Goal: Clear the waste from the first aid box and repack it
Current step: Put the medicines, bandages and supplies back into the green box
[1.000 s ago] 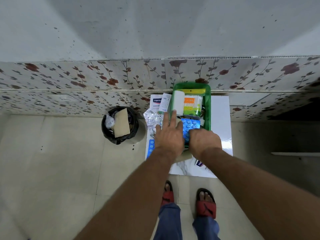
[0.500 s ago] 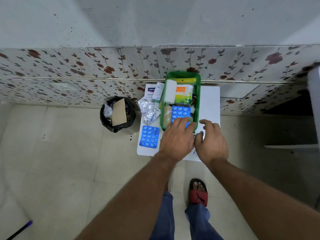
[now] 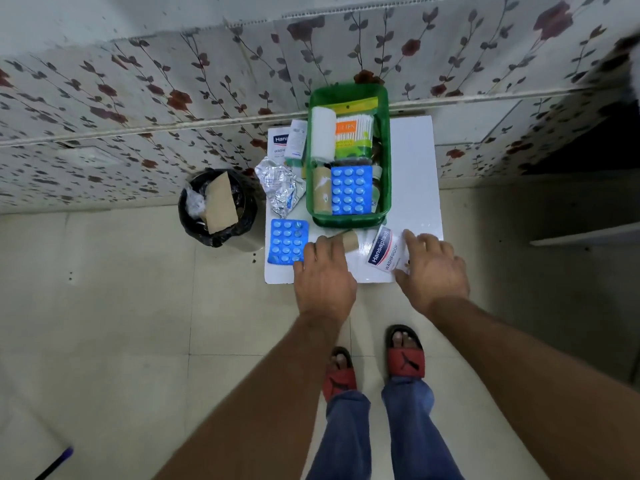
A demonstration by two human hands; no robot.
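On white counter (image 3: 412, 161), green plastic first aid box (image 3: 383, 157) sat against floral wall, part repacked: white gauze roll (image 3: 322, 133), cotton bud pack (image 3: 354, 135), blue blister strip (image 3: 350, 190) inside. I read left hand (image 3: 323, 271) as loosely spread, palm down, over brown tape roll (image 3: 349, 239), likely reaching for it. Right hand (image 3: 433, 268) spread, fingertips on white Hansaplast plaster box (image 3: 386, 252), holding nothing. Second blue blister strip (image 3: 286, 241) and crumpled foil wrapper (image 3: 282, 185) lay left of box, nearest black bin (image 3: 217, 207), probably waste side.

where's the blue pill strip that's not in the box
In the head view, the loose blue pill strip lies at the white board's near-left corner, left of the left hand, in front of the crumpled foil.
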